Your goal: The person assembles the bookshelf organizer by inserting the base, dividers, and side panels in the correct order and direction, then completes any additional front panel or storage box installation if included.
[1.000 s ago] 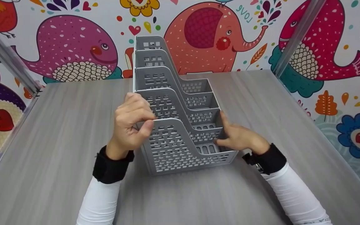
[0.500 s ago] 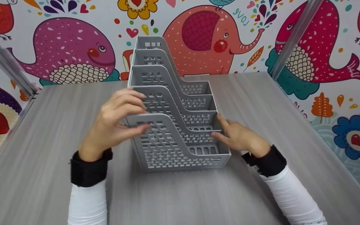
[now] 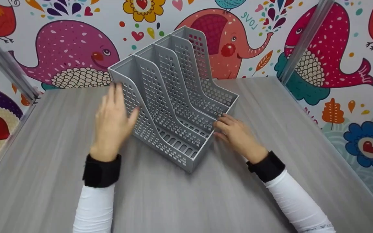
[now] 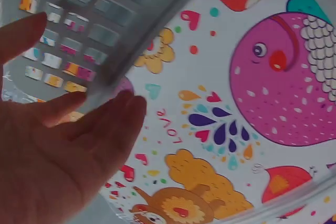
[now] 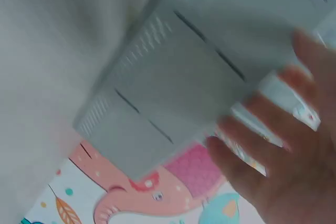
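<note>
A grey plastic file rack (image 3: 142, 126) with perforated dividers stands upright on the table, turned at an angle, its low front facing lower right. My left hand (image 3: 112, 126) is at its near left side, fingers fairly straight and pointing up. In the left wrist view, the left fingertips (image 4: 131, 106) lie at the edge of a perforated panel (image 4: 105, 35), with the thumb apart on the other side; contact is unclear. At the low front wall my right hand (image 3: 238, 134) has its fingertips against or close to the rim. The right wrist view shows its fingers spread, over the blurred rack (image 5: 163, 93).
The grey wood-look table (image 3: 53, 181) extends on both sides of the rack. Behind it rises a wall (image 3: 267, 19) printed with cartoon animals. Metal posts stand at the back left (image 3: 15, 61) and back right (image 3: 306, 38).
The rack has turned clockwise as seen from above, its low front swinging towards me. My left hand has straightened its fingers and left the top edge; the right has shifted slightly along the front.
</note>
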Available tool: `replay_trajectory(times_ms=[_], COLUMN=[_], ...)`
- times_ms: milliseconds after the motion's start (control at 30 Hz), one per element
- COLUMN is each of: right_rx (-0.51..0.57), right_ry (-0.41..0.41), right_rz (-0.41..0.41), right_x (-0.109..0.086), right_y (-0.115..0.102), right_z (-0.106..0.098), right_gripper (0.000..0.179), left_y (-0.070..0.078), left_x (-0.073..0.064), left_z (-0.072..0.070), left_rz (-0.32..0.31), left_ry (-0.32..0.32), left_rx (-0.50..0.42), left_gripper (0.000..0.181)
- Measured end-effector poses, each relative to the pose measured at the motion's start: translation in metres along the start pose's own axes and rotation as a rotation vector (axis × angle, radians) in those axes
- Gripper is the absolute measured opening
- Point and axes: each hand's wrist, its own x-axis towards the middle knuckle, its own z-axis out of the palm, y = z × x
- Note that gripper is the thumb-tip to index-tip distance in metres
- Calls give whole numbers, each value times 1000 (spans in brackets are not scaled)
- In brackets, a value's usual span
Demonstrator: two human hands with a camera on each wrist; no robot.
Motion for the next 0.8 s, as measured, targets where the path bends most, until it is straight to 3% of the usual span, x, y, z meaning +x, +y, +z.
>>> replay_trajectory(times_ms=[100, 267, 400, 467, 533, 700, 800], right_rx=[-26, -85, -127, -157, -187, -245, -253], right_ry=[68, 105, 157, 175, 183, 192, 186], right_rz=[-7, -6, -12, -13, -13, 1, 7], right_x=[3, 5, 4, 3, 2, 0, -1], right_y=[-2, -8, -17, -23, -29, -40, -41], right_z=[4, 3, 5, 7, 9, 12, 14], right_gripper=[21, 22, 27, 30, 33, 38, 36], left_y=[19, 40, 55, 60, 62, 56, 50], left_x=[-12, -31, -43, -46, -47, -43, -36], left_z=[-2, 1, 12, 19, 27, 39, 44], left_rz=[22, 91, 266, 360, 414, 382, 334], left_ry=[-84, -65, -139, -208, -294, -539, -599], left_rx=[66, 144, 139, 146, 162, 203, 215], left_gripper=[86, 54, 38, 38, 42, 52, 46])
